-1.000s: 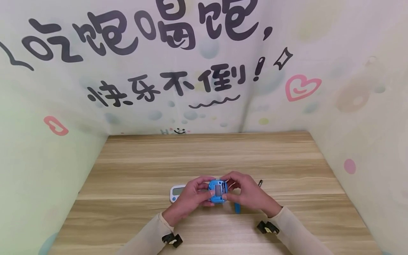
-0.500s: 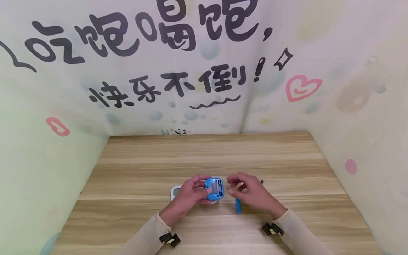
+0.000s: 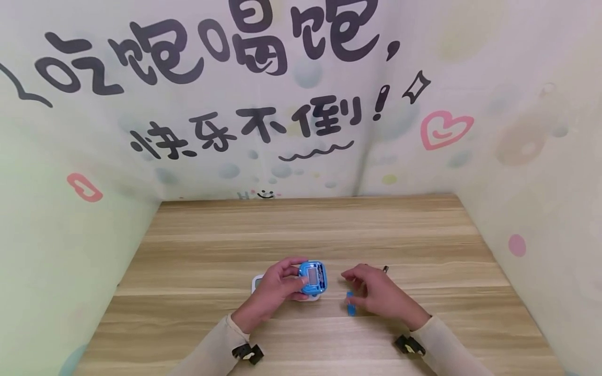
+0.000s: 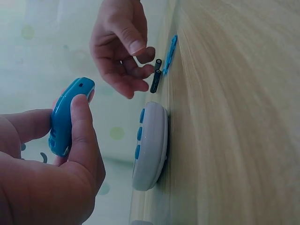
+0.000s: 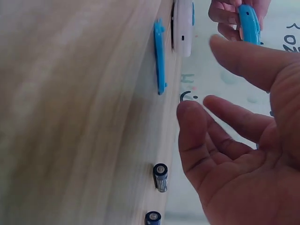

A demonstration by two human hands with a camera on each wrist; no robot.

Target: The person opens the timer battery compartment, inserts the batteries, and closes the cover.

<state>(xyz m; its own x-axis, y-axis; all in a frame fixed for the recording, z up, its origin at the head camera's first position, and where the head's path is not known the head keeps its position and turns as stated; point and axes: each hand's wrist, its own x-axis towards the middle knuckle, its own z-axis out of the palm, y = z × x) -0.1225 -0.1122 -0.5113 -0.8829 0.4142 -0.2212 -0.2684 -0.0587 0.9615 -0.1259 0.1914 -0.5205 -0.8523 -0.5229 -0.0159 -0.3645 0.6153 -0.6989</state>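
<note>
My left hand [image 3: 277, 287] holds a small rounded blue device [image 3: 313, 278] above the table, thumb on its near face. A grey rectangular panel and an uncovered battery compartment on its right side show in the head view. My right hand [image 3: 376, 292] hovers, fingers loosely bent and holding nothing, over the blue battery cover [image 3: 351, 304] on the table. Beneath my left hand lies a white device [image 4: 150, 147] with blue buttons, partly hidden in the head view. Two small dark batteries [image 5: 161, 177] lie near my right hand.
The wood-grain table [image 3: 301, 230] has printed walls [image 3: 301, 172] at its back and both sides. One battery tip [image 3: 385, 269] shows behind the right hand in the head view.
My right hand has let go of the blue device and moved right, over the battery cover. My left hand has shifted slightly left with the device, turning its battery compartment more into sight.
</note>
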